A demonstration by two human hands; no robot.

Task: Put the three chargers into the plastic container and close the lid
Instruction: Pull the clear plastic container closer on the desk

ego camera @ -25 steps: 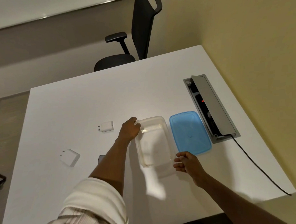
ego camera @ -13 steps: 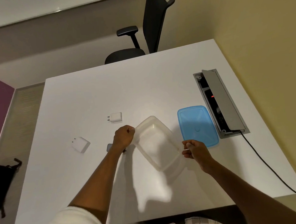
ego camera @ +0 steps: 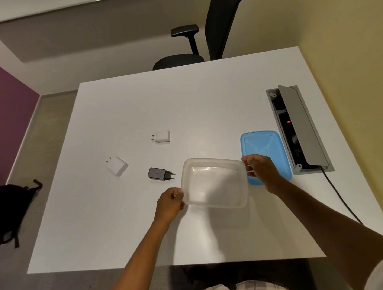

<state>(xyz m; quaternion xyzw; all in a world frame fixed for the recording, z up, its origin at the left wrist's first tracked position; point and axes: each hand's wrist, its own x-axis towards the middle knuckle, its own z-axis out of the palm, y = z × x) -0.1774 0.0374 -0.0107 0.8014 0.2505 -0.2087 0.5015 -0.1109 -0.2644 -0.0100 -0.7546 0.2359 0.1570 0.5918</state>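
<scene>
The clear plastic container (ego camera: 214, 183) lies open and empty near the middle of the white desk (ego camera: 184, 105), its long axis running left to right between the two hands. The left hand (ego camera: 170, 204) pinches its near-left corner; the right hand (ego camera: 261, 171) grips its far-right corner, over the blue lid (ego camera: 263, 145) lying just beside it. All three chargers lie to the left of the container: the dark charger (ego camera: 157, 174) closest, one white charger (ego camera: 162, 136) farther back, the other white charger (ego camera: 117, 166) farthest left. The left hand is plainly the nearer one to fetch them.
</scene>
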